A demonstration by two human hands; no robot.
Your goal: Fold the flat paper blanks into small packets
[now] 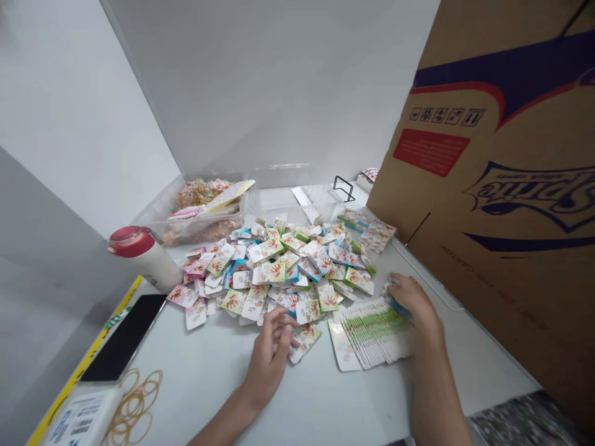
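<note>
Handprint-patterned boxes (266, 251) heap mid-tabletop (209, 371); an overlapping row (374, 334) toward its right edge presumably stays aligned that way. I see my right hand (413, 300) gripping a blue-edged box (400, 311), left hand (271, 348) loosely open.

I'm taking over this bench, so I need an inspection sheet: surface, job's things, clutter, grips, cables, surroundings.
Surface: white table.
Job's things: heap of small boxes; overlapping row of them to its near right.
Clutter: phone, rubber bands and bottle at left; clear tub behind.
Grips: left hand at a near box, hold unclear; right hand, by the row, holds a bluish piece, blurred.
Cables: nothing seen.
Surroundings: pale walls; large carton at right.
</note>
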